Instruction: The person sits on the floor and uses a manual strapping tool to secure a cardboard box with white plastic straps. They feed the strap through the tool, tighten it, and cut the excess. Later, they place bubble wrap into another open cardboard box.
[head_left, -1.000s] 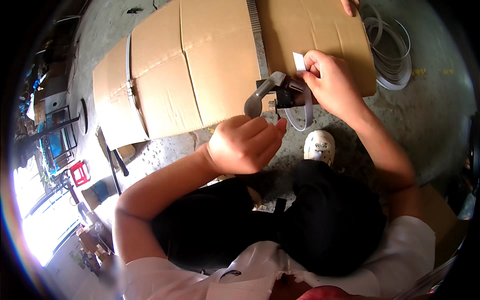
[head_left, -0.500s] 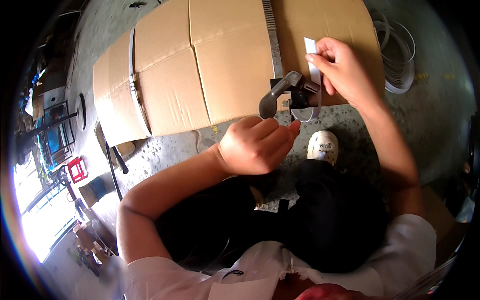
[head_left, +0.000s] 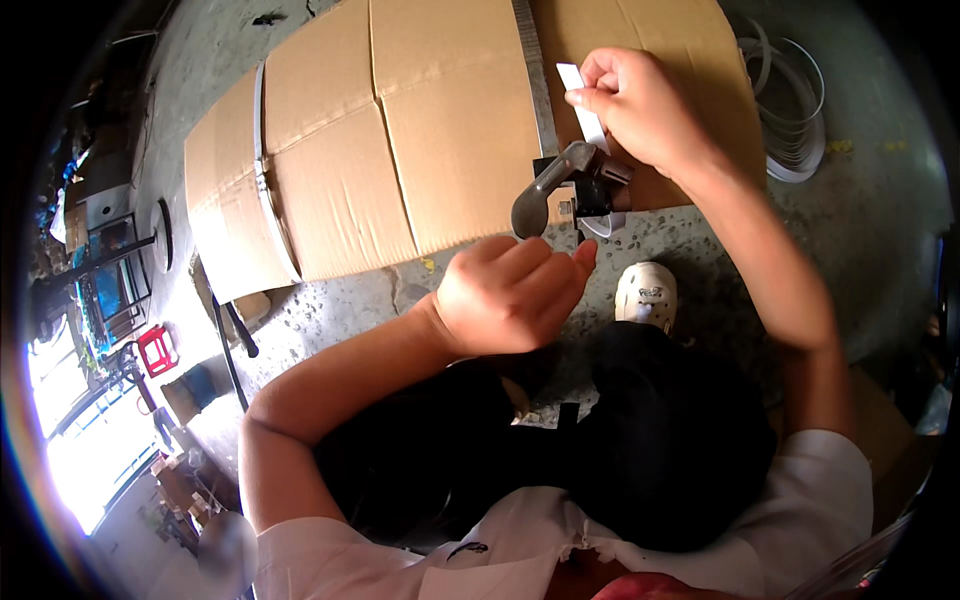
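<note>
Strap (head_left: 588,122): the white band rises from the tool (head_left: 594,196) over the carton (head_left: 450,110), its free end sticking up past your right grip (head_left: 638,108), with a short curve showing under the tool. Whether it runs through the tool or behind it, you can't tell from here.

Your right grip is narrow, pinching the strap between thumb and fingers just below that end. Your left grip (head_left: 512,295) is curled into a fist beside the lower end of the lever (head_left: 532,208), thumb raised; you cannot tell whether it closes on anything.

Expect the strap to be light, springy and fairly stiff along its length, smooth enough to slide if pinched loosely. Take it across the flat faces, near the end; its edges may feel sharp. The tool looks like heavy, hard metal, best held by its lever or body. The carton should be light and dent easily.

A toothed bar (head_left: 535,80) crosses the carton to the tool, a fastened band (head_left: 261,165) wraps its left part, and a coil (head_left: 797,150) lies on the floor (head_left: 860,200) to the right.
</note>
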